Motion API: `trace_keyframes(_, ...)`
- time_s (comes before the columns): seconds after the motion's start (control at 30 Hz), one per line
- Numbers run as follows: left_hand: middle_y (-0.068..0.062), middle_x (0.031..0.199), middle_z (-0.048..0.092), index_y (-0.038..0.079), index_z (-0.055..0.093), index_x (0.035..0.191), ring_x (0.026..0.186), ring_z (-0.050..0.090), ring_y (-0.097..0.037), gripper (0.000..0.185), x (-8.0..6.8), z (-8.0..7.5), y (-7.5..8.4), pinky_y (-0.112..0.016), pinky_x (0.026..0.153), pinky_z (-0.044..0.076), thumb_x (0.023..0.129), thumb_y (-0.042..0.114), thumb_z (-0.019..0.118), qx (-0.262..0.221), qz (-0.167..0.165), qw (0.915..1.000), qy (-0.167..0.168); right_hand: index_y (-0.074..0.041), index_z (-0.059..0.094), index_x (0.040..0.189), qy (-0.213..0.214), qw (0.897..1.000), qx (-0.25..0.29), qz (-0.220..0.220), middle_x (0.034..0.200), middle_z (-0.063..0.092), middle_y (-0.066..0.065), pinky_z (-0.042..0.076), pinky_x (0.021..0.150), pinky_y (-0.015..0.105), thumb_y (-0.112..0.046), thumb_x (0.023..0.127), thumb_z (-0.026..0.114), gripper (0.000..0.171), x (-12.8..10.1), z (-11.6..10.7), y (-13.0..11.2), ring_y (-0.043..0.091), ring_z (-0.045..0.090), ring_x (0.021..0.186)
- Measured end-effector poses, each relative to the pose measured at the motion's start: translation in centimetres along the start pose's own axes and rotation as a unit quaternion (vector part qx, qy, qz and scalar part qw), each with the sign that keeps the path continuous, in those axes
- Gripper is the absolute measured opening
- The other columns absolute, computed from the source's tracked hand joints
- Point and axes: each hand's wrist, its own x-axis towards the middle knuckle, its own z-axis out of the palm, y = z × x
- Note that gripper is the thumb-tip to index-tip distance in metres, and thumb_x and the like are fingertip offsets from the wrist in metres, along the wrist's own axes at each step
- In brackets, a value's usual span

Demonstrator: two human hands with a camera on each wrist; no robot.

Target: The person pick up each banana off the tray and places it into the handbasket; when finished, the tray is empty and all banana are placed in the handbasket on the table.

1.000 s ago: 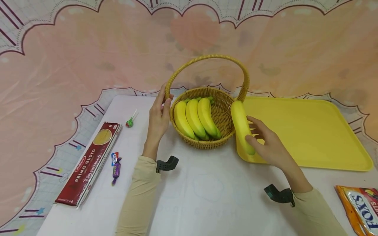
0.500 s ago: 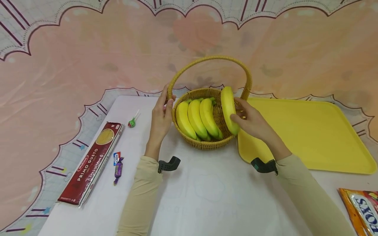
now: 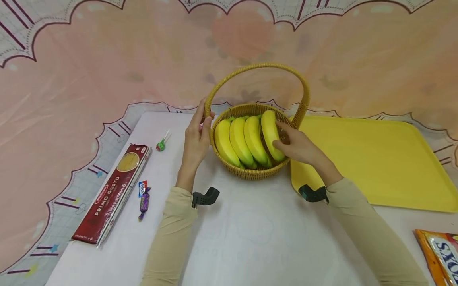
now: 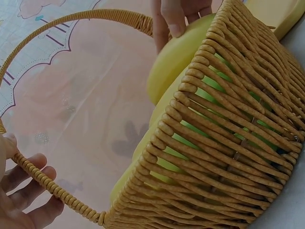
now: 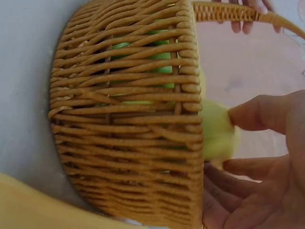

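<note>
A wicker basket (image 3: 252, 174) with a tall hooped handle (image 3: 257, 66) stands at the table's far side. Several yellow bananas (image 3: 237, 141) with green ends lie side by side in its left part. My right hand (image 3: 300, 147) pinches another banana (image 3: 270, 133) between thumb and fingers, inside the basket's right side. In the right wrist view that banana (image 5: 220, 131) sticks out above the rim, and the wicker wall hides its lower part. My left hand (image 3: 196, 145) holds the handle's left foot; the left wrist view shows its fingers (image 4: 45, 210) around it.
A yellow tray (image 3: 372, 159) lies right of the basket. On the left are a red spaghetti packet (image 3: 114, 190), a lollipop (image 3: 161, 145) and small wrapped sweets (image 3: 144, 202). An orange FOX'S bag (image 3: 438, 254) lies at the right edge.
My right hand has carried its banana left from above the tray's edge, over the rim and down beside the other bananas. The left hand has stayed on the handle.
</note>
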Motion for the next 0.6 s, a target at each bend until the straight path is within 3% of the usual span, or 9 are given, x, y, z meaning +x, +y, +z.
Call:
trace_keyframes(0.07,-0.016,0.113,0.059,0.015,0.032,0.148,0.105,0.056,-0.025,0.047,0.05,0.32,-0.9,-0.043,0.083,0.051,0.101,0.017,0.041,-0.002,0.004,1.0,-0.002,-0.01,0.016,0.152,-0.009,1.0,-0.015,0.01,0.133,0.052,0.02,0.049,0.09,0.045,-0.032,0.097,0.049,0.068,-0.05,0.13,0.06,0.032,0.054,0.117)
trace_keyframes(0.33,-0.012,0.111,0.06,0.022,0.032,0.148,0.102,0.056,-0.02,0.047,0.18,0.57,-0.75,-0.038,0.082,0.052,0.102,0.021,0.04,0.01,0.02,0.9997,-0.002,-0.004,0.016,0.151,-0.033,0.997,-0.059,0.027,0.137,0.048,0.022,0.045,0.093,0.047,-0.03,0.098,0.046,0.066,-0.22,0.22,-0.56,0.034,0.052,0.118)
trace_keyframes(0.5,-0.013,0.111,0.06,0.019,0.031,0.148,0.102,0.058,-0.021,0.047,0.53,0.47,-0.95,-0.035,0.081,0.049,0.102,0.021,0.038,0.027,0.029,0.9992,0.002,-0.004,0.017,0.151,-0.016,0.998,-0.052,0.028,0.145,0.04,0.022,0.042,0.101,0.05,-0.032,0.099,0.045,0.066,-0.46,0.64,-0.67,0.036,0.048,0.126)
trace_keyframes(0.6,-0.013,0.114,0.061,0.019,0.031,0.149,0.099,0.058,-0.022,0.047,0.74,0.14,-1.07,-0.034,0.076,0.047,0.102,0.021,0.038,0.023,0.019,0.9995,-0.006,-0.005,0.022,0.15,0.013,0.999,-0.031,0.015,0.144,0.041,0.02,0.044,0.099,0.049,-0.033,0.098,0.046,0.063,-1.02,0.9,-0.59,0.034,0.05,0.123)
